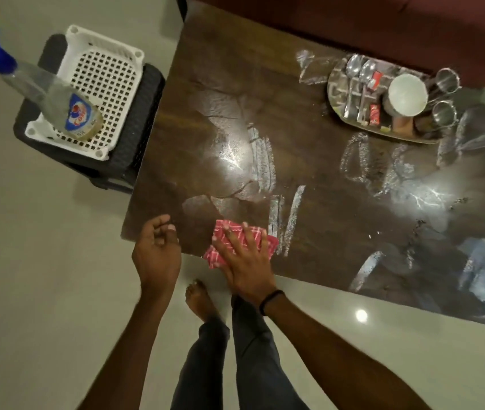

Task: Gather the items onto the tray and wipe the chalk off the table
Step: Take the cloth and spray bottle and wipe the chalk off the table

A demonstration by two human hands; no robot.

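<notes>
My right hand [242,258] presses flat on a folded red patterned cloth [257,232] at the near edge of the dark wooden table [223,72]. My left hand [157,253] hovers beside it at the table's near corner, fingers loosely curled, holding nothing. White chalk marks [262,164] streak the table's middle and right side. At the far right a steel tray [334,84] holds spoons [353,81], a white bowl [407,94], small red packets [374,110] and steel cups [445,82].
A white perforated basket [102,75] sits on a dark stool [143,113] left of the table. A spray bottle with a blue top [55,99] shows over the basket. A maroon sofa [353,19] runs behind the table. My legs and a bare foot [200,297] stand on the pale floor.
</notes>
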